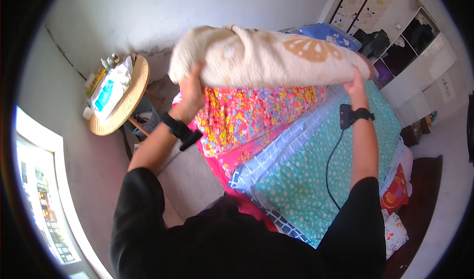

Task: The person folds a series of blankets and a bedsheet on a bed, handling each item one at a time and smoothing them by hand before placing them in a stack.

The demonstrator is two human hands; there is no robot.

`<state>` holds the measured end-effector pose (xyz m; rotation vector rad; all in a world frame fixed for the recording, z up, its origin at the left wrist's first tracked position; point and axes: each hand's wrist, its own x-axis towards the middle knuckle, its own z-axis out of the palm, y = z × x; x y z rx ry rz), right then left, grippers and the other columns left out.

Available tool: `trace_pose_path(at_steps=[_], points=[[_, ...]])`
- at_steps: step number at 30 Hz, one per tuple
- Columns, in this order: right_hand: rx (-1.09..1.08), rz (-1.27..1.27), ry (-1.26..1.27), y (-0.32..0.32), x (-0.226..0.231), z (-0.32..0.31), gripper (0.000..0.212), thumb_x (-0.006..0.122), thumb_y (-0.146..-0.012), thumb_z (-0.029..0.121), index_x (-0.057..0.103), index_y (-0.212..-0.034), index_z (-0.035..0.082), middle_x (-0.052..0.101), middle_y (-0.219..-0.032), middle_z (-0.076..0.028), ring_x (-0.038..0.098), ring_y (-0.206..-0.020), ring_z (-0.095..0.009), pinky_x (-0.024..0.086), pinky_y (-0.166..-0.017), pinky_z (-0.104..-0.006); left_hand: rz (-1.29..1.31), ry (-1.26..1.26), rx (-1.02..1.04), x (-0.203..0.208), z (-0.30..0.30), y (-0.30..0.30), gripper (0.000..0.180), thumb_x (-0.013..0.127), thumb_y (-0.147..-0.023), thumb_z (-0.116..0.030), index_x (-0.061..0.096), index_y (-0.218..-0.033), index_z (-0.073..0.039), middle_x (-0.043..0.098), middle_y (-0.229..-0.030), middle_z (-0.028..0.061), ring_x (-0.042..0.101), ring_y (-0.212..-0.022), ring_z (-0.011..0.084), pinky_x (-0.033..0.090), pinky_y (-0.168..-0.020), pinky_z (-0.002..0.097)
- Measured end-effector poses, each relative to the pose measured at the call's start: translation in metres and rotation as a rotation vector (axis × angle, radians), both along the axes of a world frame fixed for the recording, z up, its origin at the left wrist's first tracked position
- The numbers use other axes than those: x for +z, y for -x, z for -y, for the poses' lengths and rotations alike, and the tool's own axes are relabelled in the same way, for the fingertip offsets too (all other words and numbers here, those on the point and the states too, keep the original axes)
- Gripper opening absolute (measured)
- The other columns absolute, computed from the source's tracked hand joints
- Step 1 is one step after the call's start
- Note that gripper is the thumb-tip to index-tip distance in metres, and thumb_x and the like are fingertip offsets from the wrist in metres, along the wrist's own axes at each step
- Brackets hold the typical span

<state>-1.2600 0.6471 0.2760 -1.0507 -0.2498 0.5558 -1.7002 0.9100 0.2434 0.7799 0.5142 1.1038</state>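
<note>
A thick cream blanket with a tan motif is folded into a long bundle and held up over the bed. My left hand grips its near left end, the thumb up along the side. At the right end my right hand grips the lower edge, with most of its fingers hidden by the blanket. Just beneath lies a red floral quilt with yellow and pink flowers. Beside that quilt, a teal sheet with white dots covers the bed, along with a blue checked cloth.
A round wooden table at the left bears a white bag and small bottles. A basket sits under it. Shelves with dark clothes stand at the far right. Pillows lie by the dark headboard. A black cable hangs from my right wrist.
</note>
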Motion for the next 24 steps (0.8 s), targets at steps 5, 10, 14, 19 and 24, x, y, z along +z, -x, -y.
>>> trace_pose_path(at_steps=[5,10,14,19,24], points=[[0.145,-0.264,0.281,0.016,-0.192,0.042,0.017,0.061,-0.079,0.032,0.057,-0.081,0.015,0.055,-0.069,0.0,0.05,-0.057,-0.014,0.043,-0.051,-0.0305,-0.329,0.154,-0.062,-0.21,0.013,-0.029,0.025,0.057,-0.081,-0.019,0.058,-0.1,-0.002,0.058,-0.079,0.0017,0.054,-0.069,0.0148,0.043,-0.058,0.0314],[0.699,0.245,0.502,0.205,-0.34,0.147,0.019,0.056,-0.084,0.019,0.059,-0.095,0.004,0.06,-0.087,-0.008,0.059,-0.081,-0.02,0.05,-0.072,-0.033,-0.589,0.784,-0.7,-0.328,0.113,0.021,0.027,0.05,-0.087,-0.025,0.05,-0.108,-0.008,0.057,-0.099,0.0057,0.055,-0.089,0.0185,0.045,-0.074,0.0314],[0.193,-0.852,0.788,0.346,-0.422,0.311,0.022,0.053,-0.084,0.021,0.056,-0.096,0.002,0.061,-0.089,-0.012,0.061,-0.078,-0.024,0.05,-0.064,-0.0341,-0.828,0.507,-1.18,-0.356,0.195,0.007,0.03,0.059,-0.081,-0.022,0.054,-0.103,-0.002,0.06,-0.093,0.008,0.058,-0.089,0.0188,0.048,-0.07,0.033],[-0.235,-0.955,0.804,0.491,-0.464,0.484,0.033,0.046,-0.087,0.029,0.049,-0.108,0.004,0.056,-0.105,-0.015,0.058,-0.088,-0.025,0.048,-0.072,-0.0385,-1.572,-0.533,-1.208,-0.448,0.255,-0.009,0.072,0.072,-0.065,-0.041,0.049,-0.116,0.004,0.055,-0.11,0.0162,0.053,-0.103,0.0277,0.046,-0.084,0.0355],[-0.591,-1.341,0.433,0.523,-0.469,0.541,0.035,0.051,-0.084,0.033,0.048,-0.109,0.009,0.058,-0.096,-0.01,0.058,-0.086,-0.022,0.045,-0.066,-0.0317,-1.646,-0.575,-1.177,-0.475,0.309,-0.041,0.107,0.073,-0.051,-0.062,0.038,-0.123,0.01,0.046,-0.122,0.0261,0.046,-0.114,0.0321,0.04,-0.093,0.0364]])
